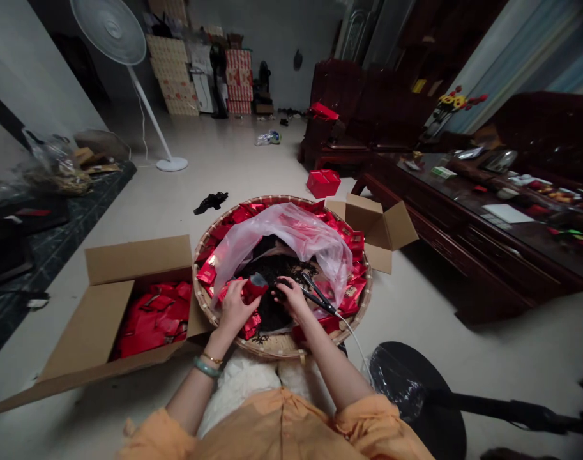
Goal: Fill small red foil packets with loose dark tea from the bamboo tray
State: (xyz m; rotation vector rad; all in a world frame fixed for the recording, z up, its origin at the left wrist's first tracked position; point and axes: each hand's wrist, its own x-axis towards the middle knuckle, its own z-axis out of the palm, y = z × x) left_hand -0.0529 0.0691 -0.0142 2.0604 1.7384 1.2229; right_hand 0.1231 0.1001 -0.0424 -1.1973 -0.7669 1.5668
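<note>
By the left wall a white pedestal fan [110, 38] stands on the tiled floor [234, 166], with patterned cartons [172, 75] stacked farther back. A crumpled black cloth [211, 202] and a small red box [323, 183] lie well apart on the tiles. A dark wooden armchair [336, 115] stands beside a cluttered glass-topped bench [406, 167].

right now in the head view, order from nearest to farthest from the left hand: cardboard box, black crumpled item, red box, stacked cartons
From the left hand:
1. cardboard box, just to its left on the floor
2. black crumpled item, ahead beyond the basket
3. red box, ahead and to the right
4. stacked cartons, far back by the wall
</note>
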